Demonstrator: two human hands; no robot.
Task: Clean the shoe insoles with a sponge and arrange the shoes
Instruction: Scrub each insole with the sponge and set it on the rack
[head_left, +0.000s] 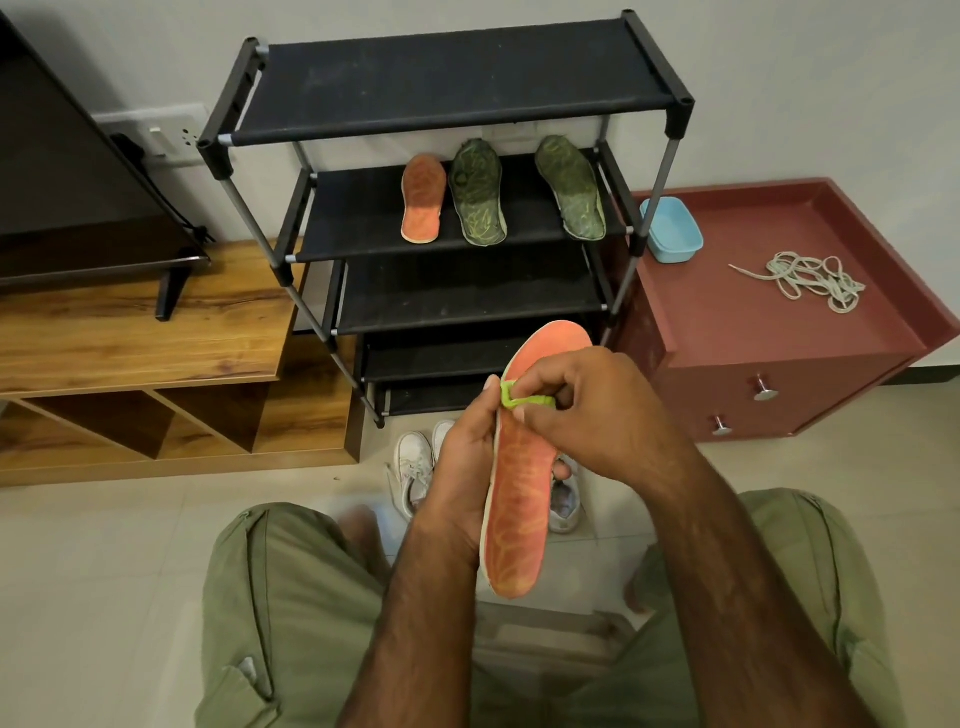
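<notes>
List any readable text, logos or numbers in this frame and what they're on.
No readable text in this view.
Held orange insole: wavy pattern only, no lettering.
Orange rack insole, left green rack insole, right green rack insole: patterns only.
White shoes: any branding is too blurred to read.
Wall socket, blue tub, green sponge: no marks visible.

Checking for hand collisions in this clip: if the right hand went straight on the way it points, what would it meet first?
Likely the left hand, whose thumb lies at the edge of the orange insole just beyond the green sponge that the right hand pinches; depth is unclear.
</notes>
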